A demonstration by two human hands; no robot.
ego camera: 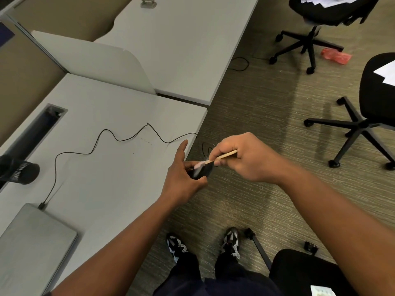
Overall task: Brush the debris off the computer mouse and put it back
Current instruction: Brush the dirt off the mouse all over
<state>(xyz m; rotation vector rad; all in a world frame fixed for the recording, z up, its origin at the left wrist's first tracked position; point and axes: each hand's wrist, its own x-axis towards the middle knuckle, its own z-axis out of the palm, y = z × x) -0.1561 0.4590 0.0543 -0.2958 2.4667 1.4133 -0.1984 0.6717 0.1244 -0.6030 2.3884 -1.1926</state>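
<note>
Mouse (202, 171) sits in our left hand (183, 178), fingers curled round it just off the desk (119, 171) edge, long axis tilted up-right. Our right hand (245, 159) pinches the brush (222, 157), bristles touching it.

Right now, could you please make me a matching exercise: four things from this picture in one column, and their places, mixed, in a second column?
Things:
1. computer mouse
2. brush
3. laptop
4. red plastic bag

Places:
A. on the carpet beside an office chair
B. in the right hand
C. closed, on the desk, at the near left
D. in the left hand, beyond the desk edge

Pairs: 1-D, 2-B, 3-C, 4-A
</note>
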